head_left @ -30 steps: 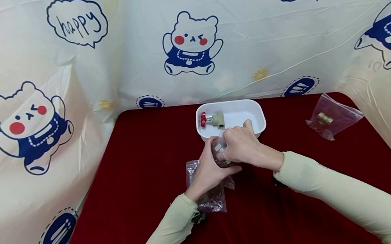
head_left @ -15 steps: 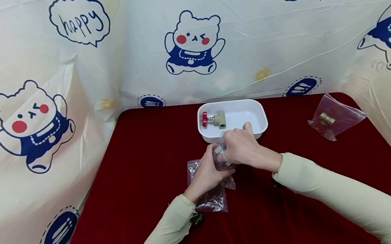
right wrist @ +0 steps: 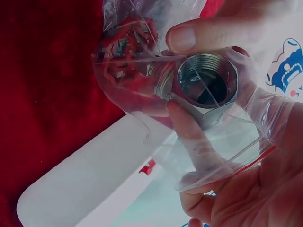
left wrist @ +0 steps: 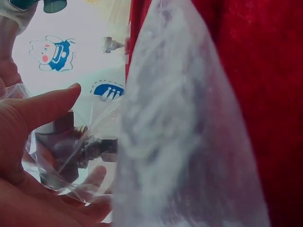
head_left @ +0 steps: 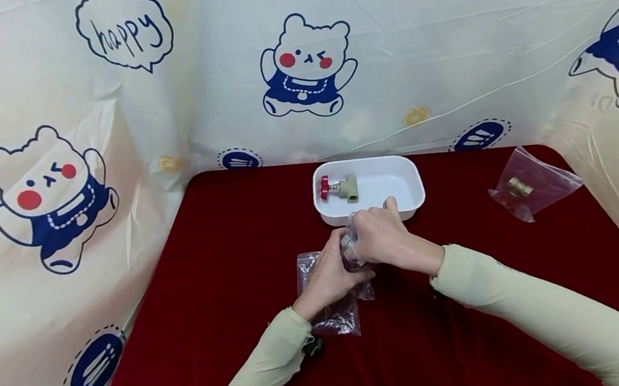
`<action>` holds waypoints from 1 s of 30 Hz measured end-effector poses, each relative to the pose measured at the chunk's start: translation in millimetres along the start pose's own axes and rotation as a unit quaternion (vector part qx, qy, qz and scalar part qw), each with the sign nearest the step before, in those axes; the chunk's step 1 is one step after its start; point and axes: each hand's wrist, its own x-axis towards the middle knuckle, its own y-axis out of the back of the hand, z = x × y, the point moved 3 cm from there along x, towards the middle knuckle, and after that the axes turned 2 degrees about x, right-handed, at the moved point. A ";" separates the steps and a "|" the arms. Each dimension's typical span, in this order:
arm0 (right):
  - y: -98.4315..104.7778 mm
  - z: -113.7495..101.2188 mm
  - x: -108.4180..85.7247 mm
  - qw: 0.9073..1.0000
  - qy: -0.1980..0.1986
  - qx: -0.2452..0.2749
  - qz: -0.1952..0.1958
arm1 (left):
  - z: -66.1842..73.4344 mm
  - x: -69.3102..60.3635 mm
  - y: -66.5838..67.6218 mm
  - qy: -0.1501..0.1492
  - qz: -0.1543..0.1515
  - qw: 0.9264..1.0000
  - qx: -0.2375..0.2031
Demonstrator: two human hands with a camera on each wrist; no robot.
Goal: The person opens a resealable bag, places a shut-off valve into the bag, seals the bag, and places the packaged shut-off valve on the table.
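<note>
A grey metal valve (left wrist: 66, 146) with a red handwheel (right wrist: 128, 45) and a wide threaded opening is inside a clear zip bag (right wrist: 156, 125). My left hand (head_left: 329, 276) grips the bag and valve from outside, thumb above and fingers below. With fingers inside the bag's mouth, my right hand (head_left: 381, 231) holds the valve; its thumb lies along the top and its index finger touches the side. In the head view both hands hide most of the valve, just in front of the white tray (head_left: 410, 178).
A greenish valve (head_left: 348, 188) with a red handle lies at the tray's left end. Another clear bag (head_left: 548, 176) holding a brass fitting (head_left: 518, 186) is at the right. Under the left wrist lies a flat clear bag (head_left: 339, 322) on the red cloth.
My left hand has shifted slightly toward me and in toward the right hand. Both hands stay at the bag. The head view has moved a little; the other things stay put.
</note>
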 end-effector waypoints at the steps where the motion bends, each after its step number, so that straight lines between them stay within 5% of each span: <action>1: 0.4 0.4 -0.1 1.000 -0.001 -0.001 -0.001 | 0.9 0.4 0.3 -0.001 -0.002 1.000 0.001; 7: 11.9 2.9 -5.8 0.999 0.019 0.020 -0.019 | 2.6 4.6 6.8 -0.005 -0.035 0.999 -0.020; 13: 39.1 12.2 -23.2 0.990 0.062 0.128 -0.020 | -0.3 10.4 23.7 -0.004 -0.139 0.989 -0.055; 16: 48.6 23.1 -39.2 0.983 0.075 0.170 -0.008 | 2.4 16.7 32.6 -0.014 -0.165 0.984 -0.067; 24: 26.2 29.8 -78.2 0.977 0.144 0.136 -0.072 | 7.1 30.5 41.2 -0.001 -0.102 0.987 -0.124; 30: 17.4 29.5 -85.8 0.977 0.148 0.156 0.015 | 6.0 38.1 36.0 0.002 -0.050 0.989 -0.141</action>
